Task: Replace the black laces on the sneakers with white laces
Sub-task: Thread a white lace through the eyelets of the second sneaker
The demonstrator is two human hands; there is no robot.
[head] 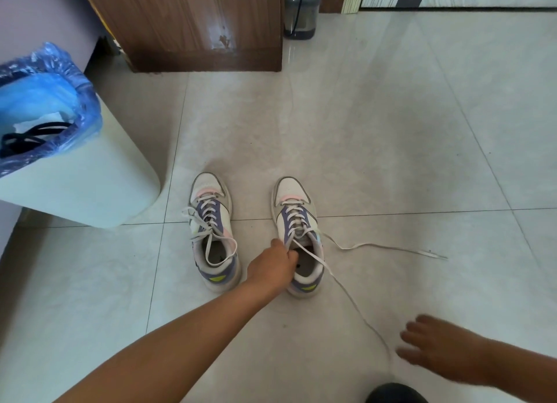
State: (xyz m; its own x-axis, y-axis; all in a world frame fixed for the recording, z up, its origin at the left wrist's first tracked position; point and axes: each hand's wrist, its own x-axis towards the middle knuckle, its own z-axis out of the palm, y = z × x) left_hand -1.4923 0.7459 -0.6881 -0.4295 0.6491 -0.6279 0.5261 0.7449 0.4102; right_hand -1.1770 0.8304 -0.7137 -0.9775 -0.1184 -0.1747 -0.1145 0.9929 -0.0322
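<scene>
**Two sneakers on tile, both threaded with white laces; right shoe untied**

Two items stood at far left: a pale rectangular plastic waste bin lined with a crinkled blue plastic bag, and inside it a bundle of flat black laces lying on white paper. Behind the bin, a brown wood-grain cabinet met the floor, with a scuffed pale patch low on its face. A clear plastic water jug stood just to the cabinet's right.

On the glossy pale grey floor tiles, the left-hand white, lilac and pink low-top sneaker sat toe away from the camera, its white flat lace threaded through the eyelets, loops draped loosely over the tongue and collar.

The left hand reached between the shoes, fingers curled over the inner collar of the right-hand matching sneaker, gripping its edge; fingertips were hidden inside the opening.

That shoe's white flat lace was threaded but untied. One end trailed right across the tile; the other ran toward the camera, ending near the right hand.

The right hand hovered low at lower right, fingers loosely spread, holding nothing, blurred. Whether it touched the lace could not be told.

A dark rounded object sat at the bottom edge, unidentified.
</scene>
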